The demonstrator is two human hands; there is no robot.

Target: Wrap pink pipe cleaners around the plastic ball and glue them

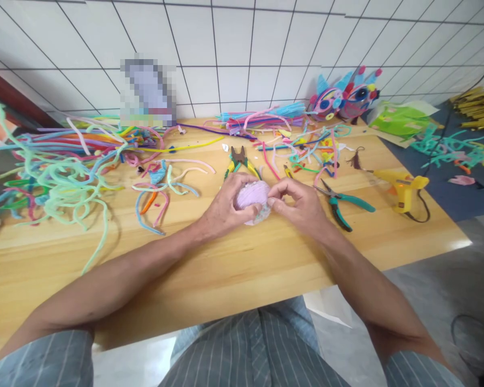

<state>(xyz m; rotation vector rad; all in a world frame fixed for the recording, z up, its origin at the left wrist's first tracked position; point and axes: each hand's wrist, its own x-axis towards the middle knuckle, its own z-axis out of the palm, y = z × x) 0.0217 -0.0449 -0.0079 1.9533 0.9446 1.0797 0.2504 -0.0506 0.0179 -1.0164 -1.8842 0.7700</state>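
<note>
A rounded lilac fuzzy piece [251, 195], wound like pipe cleaner, sits in my left hand [234, 201], whose fingers and thumb curve around it. A paler, greyish-green patch shows on its lower right side. My right hand [296, 203] is at the right edge of the piece, thumb and forefinger pinched together; whatever lies between them is too small to make out. Just behind my left hand lie pliers with yellow-green handles [241, 157]. To the right of my right hand rest teal-handled long-nose pliers [341, 203], their jaws pointing up and left.
Tangled pale-green pipe cleaners [70, 180] cover the table's left side. More pipe cleaners [266, 117] lie along the tiled wall. A yellow glue gun [403, 191] stands near the right edge, its cord trailing. Finished colourful figures [344, 99] sit at the back right.
</note>
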